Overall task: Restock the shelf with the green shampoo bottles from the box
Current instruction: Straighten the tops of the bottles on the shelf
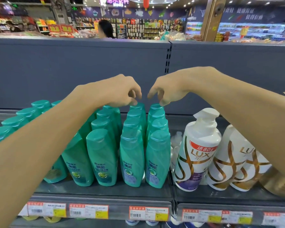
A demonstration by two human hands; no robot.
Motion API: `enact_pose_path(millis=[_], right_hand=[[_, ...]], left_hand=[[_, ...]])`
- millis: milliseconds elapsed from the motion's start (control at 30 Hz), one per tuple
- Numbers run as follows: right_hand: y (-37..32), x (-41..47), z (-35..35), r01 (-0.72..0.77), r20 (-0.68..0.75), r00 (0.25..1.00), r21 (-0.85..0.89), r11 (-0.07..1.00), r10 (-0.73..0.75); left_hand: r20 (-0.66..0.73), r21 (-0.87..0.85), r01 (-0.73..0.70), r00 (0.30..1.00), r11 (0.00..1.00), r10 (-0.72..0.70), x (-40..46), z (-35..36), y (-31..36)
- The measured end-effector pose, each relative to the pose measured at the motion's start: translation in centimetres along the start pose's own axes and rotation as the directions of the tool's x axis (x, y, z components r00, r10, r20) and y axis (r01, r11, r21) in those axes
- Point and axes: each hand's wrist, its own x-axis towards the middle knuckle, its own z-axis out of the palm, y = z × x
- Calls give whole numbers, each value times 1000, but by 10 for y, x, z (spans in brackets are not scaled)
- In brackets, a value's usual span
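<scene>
Green shampoo bottles [130, 155] stand in several rows on the grey shelf [105, 190], running from front to back. My left hand [120, 91] reaches over them, its fingertips pinched on the cap of the rearmost bottle [136, 106] in one row. My right hand [168, 89] does the same on the cap of the rearmost bottle [155, 108] in the row beside it. Both bottles stand upright on the shelf. My left forearm hides part of the left rows. The box is out of view.
White pump bottles [199, 148] with gold swirls stand right of the green rows. A grey back panel [72, 71] rises behind the shelf. Price tags [148, 213] line the shelf's front edge. A person [105, 29] stands in the aisle beyond.
</scene>
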Motion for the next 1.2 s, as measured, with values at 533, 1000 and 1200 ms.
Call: enact_pose_path(millis=[533,1000,1200], right_hand=[[-81,-87,35,21,-149,988,-156,988,-45],[-72,-89,48,46,-209,976,-52,998,-56],[-71,-88,55,49,-279,957,-98,994,-75]], left_hand=[[-121,63,-68,990,996,75,-99,33,37],[-247,-107,-8,969,994,-19,-107,42,45],[-312,-84,2,950,996,-28,-108,48,47]])
